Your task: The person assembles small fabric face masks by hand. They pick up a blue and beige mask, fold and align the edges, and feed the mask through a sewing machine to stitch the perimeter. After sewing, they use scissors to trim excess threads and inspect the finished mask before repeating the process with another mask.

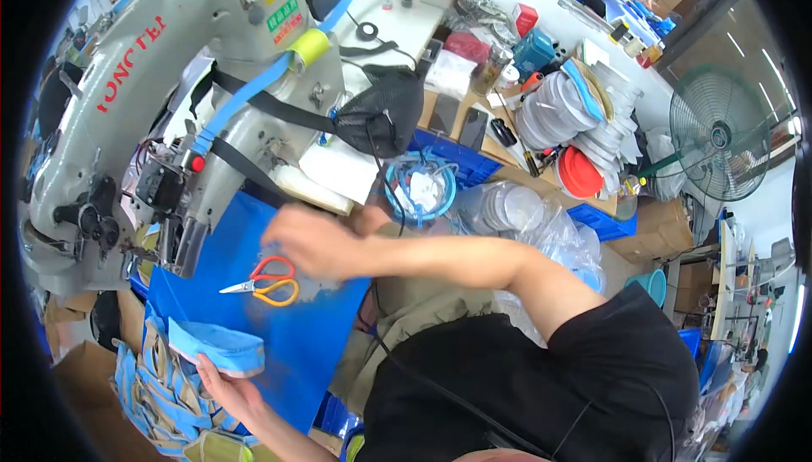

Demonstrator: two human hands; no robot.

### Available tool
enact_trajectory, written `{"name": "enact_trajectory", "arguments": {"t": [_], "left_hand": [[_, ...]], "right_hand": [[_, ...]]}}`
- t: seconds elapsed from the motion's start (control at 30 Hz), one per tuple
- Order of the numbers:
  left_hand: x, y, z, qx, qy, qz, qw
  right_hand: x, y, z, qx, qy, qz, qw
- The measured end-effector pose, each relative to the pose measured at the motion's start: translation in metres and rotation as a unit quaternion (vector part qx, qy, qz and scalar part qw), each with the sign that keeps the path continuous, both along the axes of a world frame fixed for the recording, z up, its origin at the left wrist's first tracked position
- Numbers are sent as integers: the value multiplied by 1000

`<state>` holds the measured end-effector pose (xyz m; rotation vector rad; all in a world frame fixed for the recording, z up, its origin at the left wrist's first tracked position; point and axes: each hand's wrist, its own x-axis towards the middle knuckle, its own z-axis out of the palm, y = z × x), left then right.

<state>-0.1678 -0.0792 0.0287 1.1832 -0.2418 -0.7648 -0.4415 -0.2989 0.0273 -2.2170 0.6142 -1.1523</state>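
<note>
My left hand (pixel 227 392) is at the lower left and grips a folded blue fabric piece (pixel 216 349) with a pale edge, held from below. My right hand (pixel 311 242) reaches across from the right and hovers, blurred by motion, over the blue work surface (pixel 292 352). I see nothing in it, and its fingers are loosely spread. Orange-handled scissors (pixel 267 281) lie on that surface just below and left of my right hand, blades pointing left. The grey industrial sewing machine (pixel 127 98) stands behind, threaded with a blue strap (pixel 254 90).
A pile of blue and tan fabric pieces (pixel 165 394) lies below my left hand. A black mesh pouch (pixel 382 111), stacked round white and red discs (pixel 567 120), a blue crate (pixel 461 162) and clear plastic bags (pixel 541 225) crowd the table behind. A standing fan (pixel 719 136) is at right.
</note>
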Motion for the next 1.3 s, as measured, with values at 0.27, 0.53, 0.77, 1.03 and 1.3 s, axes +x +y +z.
{"name": "enact_trajectory", "arguments": {"t": [0.27, 0.53, 0.77, 1.03, 1.3], "left_hand": [[-15, 14, 10, -15, 50, -6, 999], [-38, 17, 28, -76, 211, -85, 971], [-40, 9, 30, -145, 352, -111, 918], [-32, 25, 16, -175, 363, -94, 910], [-23, 66, 1, -237, 296, 8, 925]], "right_hand": [[70, 17, -89, 32, 262, 106, 959], [22, 13, -66, 248, 319, 162, 900], [5, 55, 30, 299, 139, 198, 923], [35, 59, 50, 279, 206, 197, 917], [5, 33, -59, 194, 298, 31, 934]]}}
